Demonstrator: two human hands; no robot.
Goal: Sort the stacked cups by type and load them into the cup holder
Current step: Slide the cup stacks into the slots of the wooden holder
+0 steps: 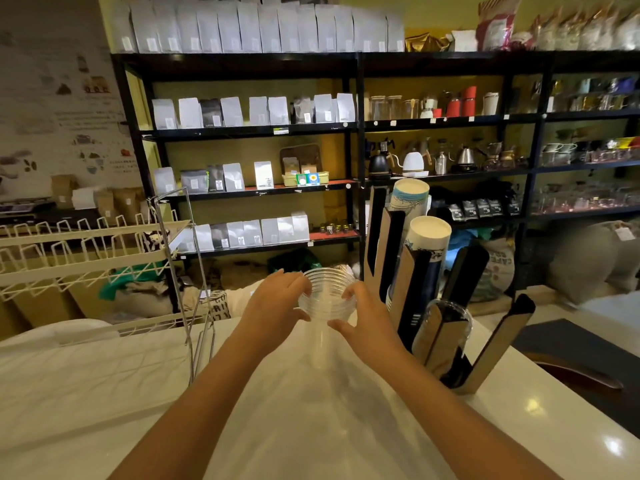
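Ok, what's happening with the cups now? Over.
Left hand and right hand both grip clear cups. Holder at right, partly loaded. Nothing in the way.

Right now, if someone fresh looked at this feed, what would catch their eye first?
Dead center, the left hand and right hand grip a stack of clear plastic cups above the white counter. Just to the right stands the cup holder, with paper cup stacks poking from its slots.

clear ribbed cups [327, 296], white counter [104, 393], black-and-tan cup holder [498, 344], black shelving [360, 109]
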